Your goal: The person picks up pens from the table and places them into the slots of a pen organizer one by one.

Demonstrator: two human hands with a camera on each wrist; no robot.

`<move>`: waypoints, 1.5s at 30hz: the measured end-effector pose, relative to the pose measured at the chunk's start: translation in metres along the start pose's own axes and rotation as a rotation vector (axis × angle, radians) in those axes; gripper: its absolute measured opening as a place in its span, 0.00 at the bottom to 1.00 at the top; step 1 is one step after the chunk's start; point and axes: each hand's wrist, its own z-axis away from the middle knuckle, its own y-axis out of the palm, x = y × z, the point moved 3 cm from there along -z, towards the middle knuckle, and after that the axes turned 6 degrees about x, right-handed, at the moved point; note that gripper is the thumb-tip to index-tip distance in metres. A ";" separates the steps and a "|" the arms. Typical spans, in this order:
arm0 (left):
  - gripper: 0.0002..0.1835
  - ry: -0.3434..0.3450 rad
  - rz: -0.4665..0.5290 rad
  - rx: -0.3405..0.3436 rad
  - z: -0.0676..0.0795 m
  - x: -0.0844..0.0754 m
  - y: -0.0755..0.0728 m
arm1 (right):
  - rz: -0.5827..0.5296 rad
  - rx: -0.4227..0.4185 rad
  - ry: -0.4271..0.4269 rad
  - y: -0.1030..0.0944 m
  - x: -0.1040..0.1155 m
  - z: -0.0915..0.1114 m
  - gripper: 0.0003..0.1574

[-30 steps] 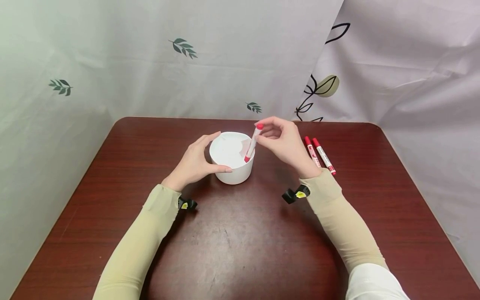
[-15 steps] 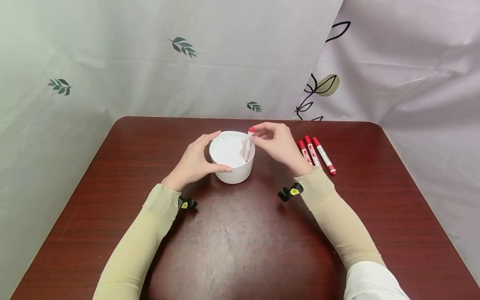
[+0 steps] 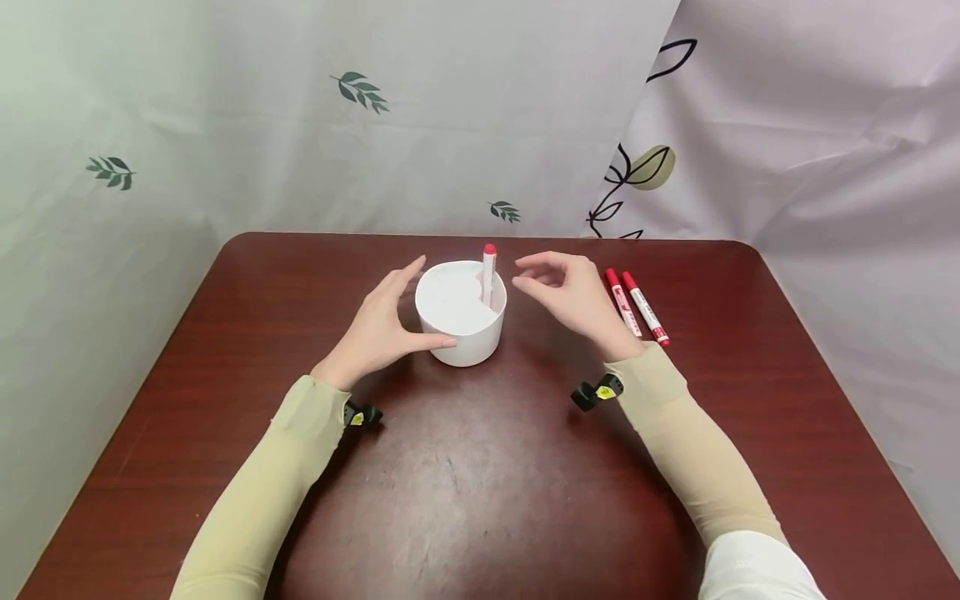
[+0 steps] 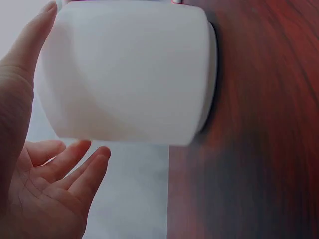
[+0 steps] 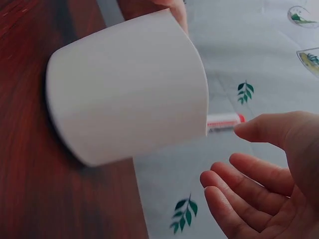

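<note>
A white round bowl [image 3: 467,347] stands on the dark red wooden table. One red-capped marker [image 3: 489,271] leans nearly upright inside it at the right, its upper part above the rim. Around the bowl's left side my left hand [image 3: 378,329] is spread with straight fingers, the thumb in front of the wall. In the left wrist view, its fingertips [image 4: 101,154] show beside the bowl with a gap. My right hand [image 3: 566,292] hovers right of the bowl, fingers loosely bent and holding nothing. The right wrist view shows the marker's red end [image 5: 241,118] close to the thumb.
Two more red-capped markers, one [image 3: 623,302] beside the other [image 3: 646,308], lie on the table right of my right hand. A leaf-printed white curtain [image 3: 420,167] hangs behind the table's back edge.
My right hand has lowered the marker into the bowl, let it go and drawn back right. My left hand has loosened and shifted slightly left from the bowl.
</note>
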 end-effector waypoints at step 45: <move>0.52 -0.004 0.110 -0.019 -0.005 0.005 0.007 | 0.126 -0.266 0.242 -0.138 -0.048 0.078 0.27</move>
